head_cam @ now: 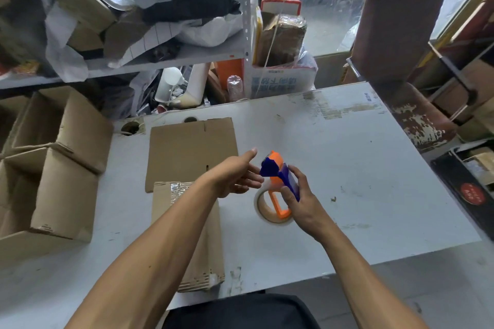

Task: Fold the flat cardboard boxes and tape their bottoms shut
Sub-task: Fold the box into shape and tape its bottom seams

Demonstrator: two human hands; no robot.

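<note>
My right hand (302, 200) grips a blue and orange tape dispenser (278, 176) with a roll of clear tape (270, 211), held just above the white table (361, 168). My left hand (236, 176) hovers open right beside the dispenser's blue head, fingers stretched toward it and holding nothing. A flat cardboard box (187, 149) lies on the table behind my left hand. Under my left forearm lies a folded box (208, 246) with clear tape shining across its far end.
Several folded brown boxes (53, 168) stand stacked at the left edge of the table. Behind it a cluttered metal shelf (165, 59) holds bags and cartons. A worn brown chair (401, 43) stands at the far right, and a black box (465, 189) sits beside the table.
</note>
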